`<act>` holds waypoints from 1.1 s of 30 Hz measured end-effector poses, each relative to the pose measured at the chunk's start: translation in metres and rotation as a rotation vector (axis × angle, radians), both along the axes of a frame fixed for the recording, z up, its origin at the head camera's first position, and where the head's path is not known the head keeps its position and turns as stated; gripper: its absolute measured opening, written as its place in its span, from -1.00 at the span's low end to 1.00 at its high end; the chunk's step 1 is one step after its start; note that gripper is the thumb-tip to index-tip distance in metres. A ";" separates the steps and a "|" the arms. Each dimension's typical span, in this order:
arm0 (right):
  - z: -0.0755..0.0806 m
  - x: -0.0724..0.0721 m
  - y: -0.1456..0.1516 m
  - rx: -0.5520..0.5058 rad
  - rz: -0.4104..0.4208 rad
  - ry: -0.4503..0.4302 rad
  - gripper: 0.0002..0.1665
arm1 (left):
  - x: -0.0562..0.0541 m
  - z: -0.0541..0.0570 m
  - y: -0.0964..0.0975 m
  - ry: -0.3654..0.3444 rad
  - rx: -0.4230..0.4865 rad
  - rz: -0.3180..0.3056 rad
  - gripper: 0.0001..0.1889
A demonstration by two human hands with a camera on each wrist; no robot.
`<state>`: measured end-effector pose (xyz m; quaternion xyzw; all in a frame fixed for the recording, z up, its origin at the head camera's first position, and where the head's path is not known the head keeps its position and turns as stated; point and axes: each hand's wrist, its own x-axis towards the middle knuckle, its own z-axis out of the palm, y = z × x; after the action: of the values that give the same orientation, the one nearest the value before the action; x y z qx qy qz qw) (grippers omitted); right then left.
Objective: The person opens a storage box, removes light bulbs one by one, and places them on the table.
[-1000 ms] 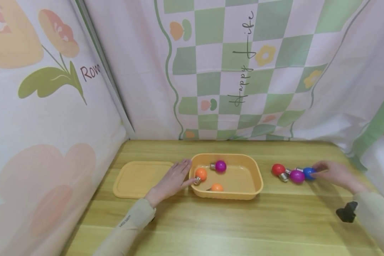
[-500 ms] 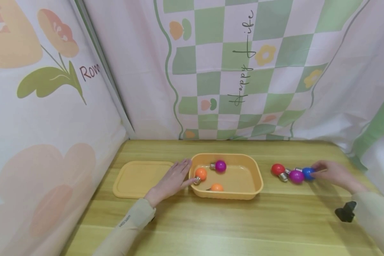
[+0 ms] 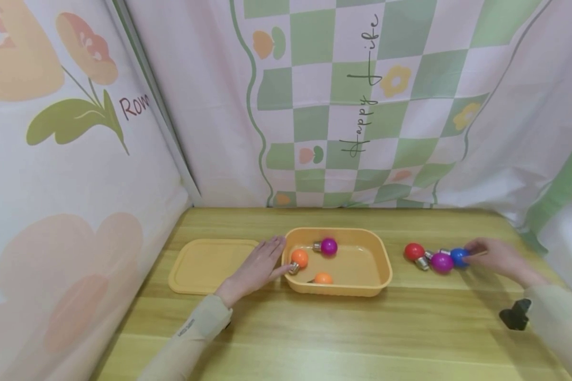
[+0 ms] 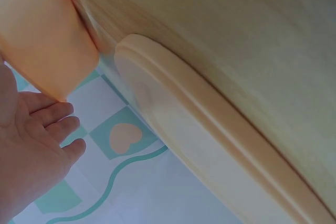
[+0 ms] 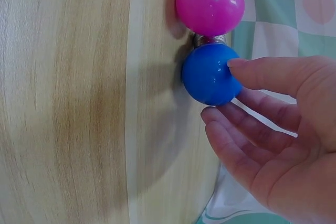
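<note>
My left hand (image 3: 255,267) rests with extended fingers against the left end of a yellow plastic box (image 3: 359,267). Inside lie a purple light bulb (image 3: 329,246) and two orange ones, one orange bulb (image 3: 299,258) at the left end, another orange bulb (image 3: 323,278) partly hidden by the near wall. On the right, my right hand (image 3: 500,263) holds a blue light bulb (image 5: 211,74) between thumb and fingers. It sits low by the table, touching or nearly touching a purple bulb (image 3: 442,263). A red bulb (image 3: 413,251) lies left of that. Silver screw bases show among them.
A flat yellow lid (image 3: 207,267) lies left of the box, partly behind my left hand. The wooden table (image 3: 314,338) meets a hanging checked cloth (image 3: 352,106) at the back and a flowered cloth (image 3: 76,185) at the left.
Hardly anything differs. The right hand and the blue bulb have shifted very slightly left since a second ago. My left hand and the box have stayed in place.
</note>
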<state>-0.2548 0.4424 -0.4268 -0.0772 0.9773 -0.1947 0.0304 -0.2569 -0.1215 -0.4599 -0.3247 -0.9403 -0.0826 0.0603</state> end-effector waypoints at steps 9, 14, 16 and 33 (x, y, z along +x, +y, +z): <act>0.004 0.000 -0.005 0.010 -0.001 -0.020 -0.51 | -0.001 0.001 0.001 -0.014 -0.006 0.000 -0.19; 0.004 -0.001 -0.005 0.009 -0.004 -0.026 -0.51 | -0.002 0.001 0.001 -0.016 -0.014 0.003 -0.19; 0.004 -0.001 -0.005 0.008 -0.004 -0.027 -0.51 | -0.002 0.002 0.001 -0.021 -0.013 0.006 -0.19; 0.000 -0.003 -0.003 -0.010 -0.006 -0.013 -0.50 | 0.000 0.001 0.000 -0.027 -0.004 0.008 -0.20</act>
<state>-0.2582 0.4389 -0.4269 -0.0731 0.9764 -0.2001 0.0356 -0.2573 -0.1215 -0.4587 -0.3201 -0.9424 -0.0847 0.0472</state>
